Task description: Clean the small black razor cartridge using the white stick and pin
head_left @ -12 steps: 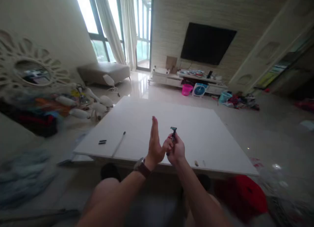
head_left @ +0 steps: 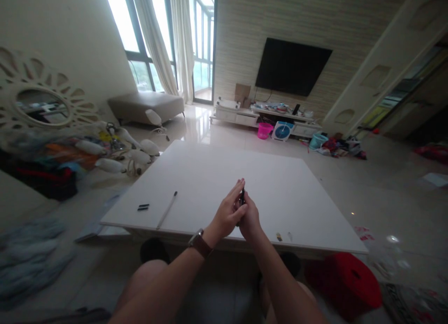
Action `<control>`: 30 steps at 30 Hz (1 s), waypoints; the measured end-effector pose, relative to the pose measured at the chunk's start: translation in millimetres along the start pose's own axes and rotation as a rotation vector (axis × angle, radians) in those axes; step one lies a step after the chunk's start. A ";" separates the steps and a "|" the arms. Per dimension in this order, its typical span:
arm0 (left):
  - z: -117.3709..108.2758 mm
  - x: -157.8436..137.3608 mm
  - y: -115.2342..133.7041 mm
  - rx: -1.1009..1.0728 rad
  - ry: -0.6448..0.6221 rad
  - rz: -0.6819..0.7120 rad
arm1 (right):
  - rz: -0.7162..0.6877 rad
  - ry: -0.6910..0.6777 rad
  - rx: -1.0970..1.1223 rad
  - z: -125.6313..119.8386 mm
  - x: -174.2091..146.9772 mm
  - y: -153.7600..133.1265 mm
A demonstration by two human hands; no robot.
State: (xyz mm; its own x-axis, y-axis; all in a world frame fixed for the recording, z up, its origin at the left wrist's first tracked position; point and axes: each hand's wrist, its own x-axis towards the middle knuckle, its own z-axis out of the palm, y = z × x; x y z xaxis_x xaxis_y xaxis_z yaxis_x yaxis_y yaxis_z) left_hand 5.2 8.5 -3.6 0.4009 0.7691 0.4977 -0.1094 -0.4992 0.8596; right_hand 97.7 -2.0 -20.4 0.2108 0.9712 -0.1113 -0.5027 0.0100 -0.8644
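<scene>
My right hand (head_left: 250, 217) is closed round a dark razor (head_left: 242, 196), held above the front part of the white table (head_left: 273, 179). My left hand (head_left: 227, 215) presses in against it from the left, its fingers together and leaning over the razor's head, its thumb across towards my right hand. Between the two hands most of the razor is hidden. A thin stick with a dark tip (head_left: 167, 210) lies on the table to the left, beside two short black strips (head_left: 143, 207). Two small items, one of them yellow and dark (head_left: 279, 237), lie near the front edge on the right.
A red round stool (head_left: 353, 282) stands on the floor at the right front. White lamp shades (head_left: 140, 156) reach close to the table's left edge. Beyond the table are a pink bucket (head_left: 265, 131), a blue and white fan (head_left: 282, 131) and a low TV cabinet (head_left: 233, 116).
My left hand has tipped from upright and flat to folded over the razor. The razor's head, visible before above my right hand, has turned and is now mostly covered.
</scene>
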 end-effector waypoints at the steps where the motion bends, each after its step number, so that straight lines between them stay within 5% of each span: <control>1: -1.3 0.6 0.0 -0.045 0.043 -0.037 | 0.015 -0.002 -0.014 -0.3 -0.7 0.5; 5: -4.3 3.6 -1.1 -0.225 0.235 -0.214 | -0.022 -0.042 -0.111 2.1 -5.9 0.7; 10: -3.3 6.3 -0.9 -0.365 0.378 -0.222 | -0.062 -0.044 -0.190 3.9 -8.6 1.2; 30: -6.0 10.7 -13.5 -0.215 0.351 -0.236 | 0.047 -0.072 -0.071 4.0 -5.3 1.6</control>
State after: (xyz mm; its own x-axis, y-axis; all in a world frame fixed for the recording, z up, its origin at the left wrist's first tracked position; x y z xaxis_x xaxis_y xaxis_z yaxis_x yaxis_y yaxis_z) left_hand 5.5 25.9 -9.2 0.1096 0.9585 0.2632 -0.2532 -0.2291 0.9399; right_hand 92.5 -6.2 -19.2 0.1268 0.9848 -0.1191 -0.4491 -0.0501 -0.8921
